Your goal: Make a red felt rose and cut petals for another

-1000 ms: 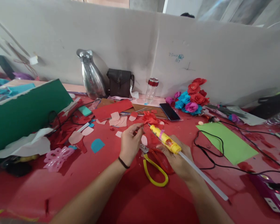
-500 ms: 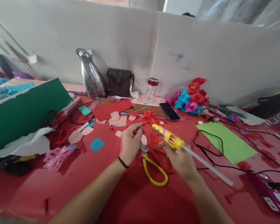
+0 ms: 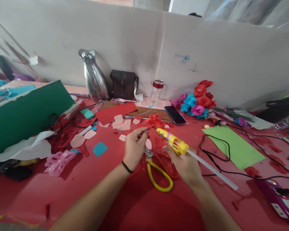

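My right hand (image 3: 186,165) is wrapped round a yellow hot glue gun (image 3: 174,141), its nozzle pointing away and to the left. A long translucent glue stick (image 3: 213,170) sticks out of the gun's rear. My left hand (image 3: 135,144) is closed in a pinch close to the nozzle. Something thin and dark shows at its fingertips, too small to make out. Below and between the hands lie scissors (image 3: 160,188) with one yellow and one red handle, partly hidden by the right hand. Crumpled red paper (image 3: 155,122) lies just beyond the fingertips.
Pink paper petals (image 3: 122,124) and a blue petal (image 3: 100,149) lie scattered at left. Paper flowers (image 3: 198,102), a phone (image 3: 175,115), a glass jar (image 3: 156,93) and a steel jug (image 3: 95,78) stand or lie behind. Black cords (image 3: 216,163) cross green paper (image 3: 238,149) at right.
The glue gun and the end of its glue stick have shifted very slightly to the left. My left hand stays in nearly the same place.
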{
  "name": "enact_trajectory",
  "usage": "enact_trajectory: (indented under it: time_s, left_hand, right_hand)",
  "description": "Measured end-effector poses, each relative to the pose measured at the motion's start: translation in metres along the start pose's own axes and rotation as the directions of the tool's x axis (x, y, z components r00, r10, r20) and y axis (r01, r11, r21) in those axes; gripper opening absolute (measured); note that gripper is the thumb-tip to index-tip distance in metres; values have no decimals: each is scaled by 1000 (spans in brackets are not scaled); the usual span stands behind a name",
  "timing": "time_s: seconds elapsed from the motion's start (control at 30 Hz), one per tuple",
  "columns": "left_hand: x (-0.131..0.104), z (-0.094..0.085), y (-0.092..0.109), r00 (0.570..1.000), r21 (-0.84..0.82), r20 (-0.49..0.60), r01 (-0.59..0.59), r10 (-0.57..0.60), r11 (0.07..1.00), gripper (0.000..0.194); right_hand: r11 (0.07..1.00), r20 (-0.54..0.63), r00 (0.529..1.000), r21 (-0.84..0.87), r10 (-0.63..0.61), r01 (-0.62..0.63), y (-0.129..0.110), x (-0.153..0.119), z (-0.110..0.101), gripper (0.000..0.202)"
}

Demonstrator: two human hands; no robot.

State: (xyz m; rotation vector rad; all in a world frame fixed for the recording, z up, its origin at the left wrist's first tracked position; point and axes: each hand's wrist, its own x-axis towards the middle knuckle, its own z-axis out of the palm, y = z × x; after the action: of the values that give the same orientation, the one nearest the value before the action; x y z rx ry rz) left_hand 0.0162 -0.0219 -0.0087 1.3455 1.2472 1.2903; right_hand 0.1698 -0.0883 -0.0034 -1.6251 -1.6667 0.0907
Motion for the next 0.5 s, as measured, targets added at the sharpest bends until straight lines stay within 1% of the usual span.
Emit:
enact_trajectory:
  time_s: [0.1, 0.23, 0.5]
  left_hand:
    - [-1, 0, 1, 1000, 4, 6, -3, 3, 1000, 24]
    - [-1, 0, 2, 1000, 0, -1, -1, 1, 1000, 24]
    - [0, 0, 2, 1000, -52, 4, 26, -26, 998, 23]
  right_hand:
    - [1000, -9, 1000, -3, -3, 3, 0, -1, 2, 48]
    - [999, -2, 999, -21, -37, 37, -2, 0, 2, 46]
    - [995, -24, 996, -48, -89, 88, -3, 2, -3, 45]
